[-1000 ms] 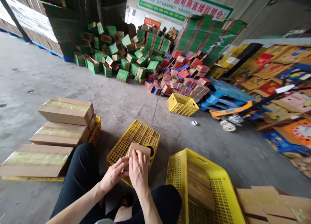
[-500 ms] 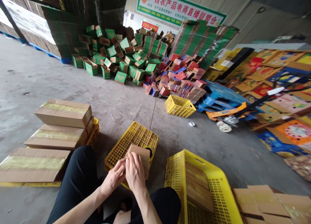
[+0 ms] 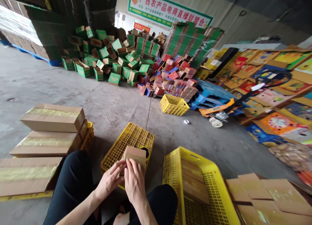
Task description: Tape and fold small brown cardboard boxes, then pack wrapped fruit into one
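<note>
In front of me a small brown cardboard box (image 3: 136, 152) rests on an upturned yellow plastic crate (image 3: 133, 134). A band of tape seems to show on the box. My left hand (image 3: 112, 179) has its fingers bent against the left near side of the box. Beside it, my right hand (image 3: 133, 181) presses its fingers on the near face, and the two hands almost touch. Their thumbs are partly hidden. Just behind the box's right corner lies a dark tape roll (image 3: 146, 152) on the crate.
Long taped cartons (image 3: 52, 117) are stacked on yellow crates at left. To the right stands a yellow crate (image 3: 179, 186) holding several cartons, with flat cartons (image 3: 255, 189) beyond it. Farther off are a small yellow crate (image 3: 174, 104), a pallet jack (image 3: 219, 111) and heaped green boxes (image 3: 114, 78).
The scene has slid left as my view turned a little right. My right hand's fingers have straightened against the box, and the box appears slightly turned or tilted.
</note>
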Demonstrator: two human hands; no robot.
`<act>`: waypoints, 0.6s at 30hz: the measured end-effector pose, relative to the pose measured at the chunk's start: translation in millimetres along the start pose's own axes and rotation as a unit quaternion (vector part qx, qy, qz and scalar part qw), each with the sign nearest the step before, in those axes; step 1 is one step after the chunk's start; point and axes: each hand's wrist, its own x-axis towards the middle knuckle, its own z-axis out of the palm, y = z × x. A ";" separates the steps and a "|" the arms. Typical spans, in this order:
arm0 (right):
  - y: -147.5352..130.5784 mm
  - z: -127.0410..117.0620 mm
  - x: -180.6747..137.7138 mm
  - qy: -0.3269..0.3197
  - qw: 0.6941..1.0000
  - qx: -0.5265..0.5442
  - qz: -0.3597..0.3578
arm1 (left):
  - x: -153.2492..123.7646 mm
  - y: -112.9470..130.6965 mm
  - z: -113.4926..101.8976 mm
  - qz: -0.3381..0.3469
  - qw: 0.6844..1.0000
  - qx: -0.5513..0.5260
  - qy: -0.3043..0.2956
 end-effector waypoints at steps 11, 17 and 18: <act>5.6 2.1 13.2 0.001 1.000 -0.026 0.009 | 25.3 -0.5 0.6 0.061 0.995 0.062 -0.058; 18.6 7.1 6.8 0.042 0.996 -0.067 0.040 | 21.1 -7.5 0.9 0.060 0.991 0.105 -0.059; 23.8 7.1 5.2 0.052 0.994 -0.077 0.051 | 20.7 -7.5 0.3 0.063 0.990 0.110 -0.059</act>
